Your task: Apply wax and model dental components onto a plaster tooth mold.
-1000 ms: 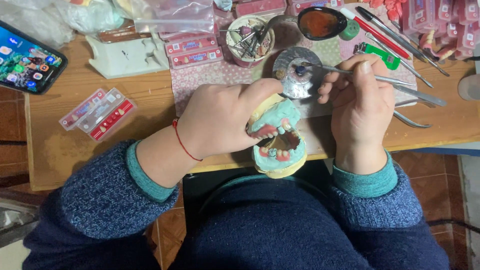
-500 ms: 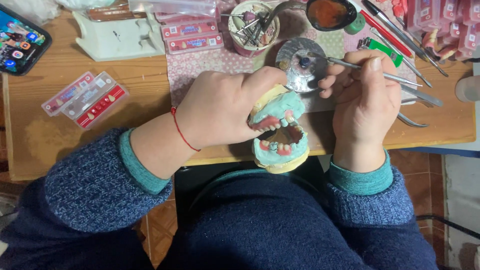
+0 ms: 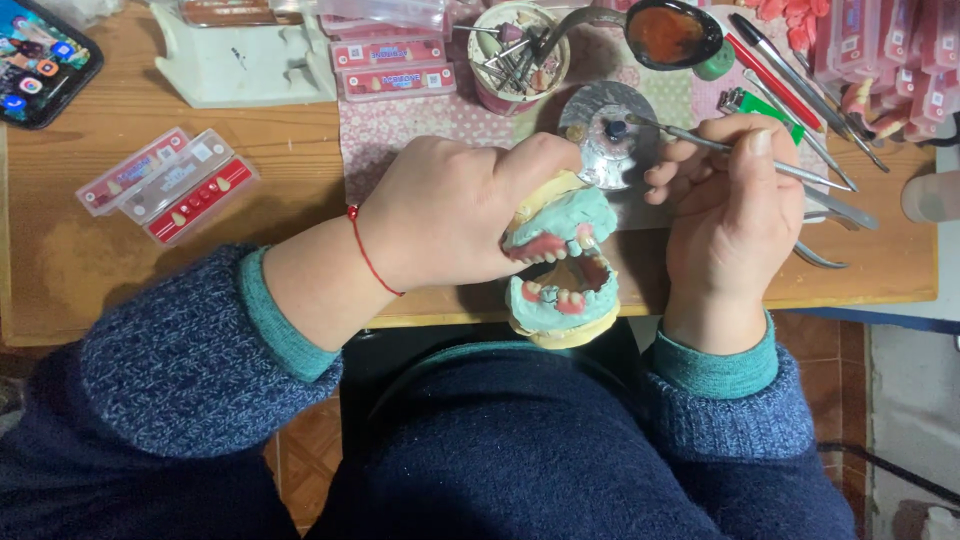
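My left hand point(image 3: 455, 215) grips a dental model point(image 3: 562, 262) of pale green plaster with pink wax gums and small teeth, held open at the table's front edge. My right hand point(image 3: 728, 215) pinches a thin metal instrument point(image 3: 720, 148) like a pen. Its tip reaches left over a small round metal burner point(image 3: 607, 128) with a dark centre. The two hands are a few centimetres apart, with the model between them and slightly lower.
A wooden table point(image 3: 130, 270) carries flat boxes of artificial teeth point(image 3: 170, 185), a phone point(image 3: 40, 60), a white plaster block point(image 3: 245, 60), a cup of burs point(image 3: 518, 45), a ladle of dark wax point(image 3: 672, 32), pliers and further tools point(image 3: 820, 215) at the right.
My view has shifted a little down and right. My right hand's instrument tip has moved onto the round burner. My left hand keeps the model in the same grip.
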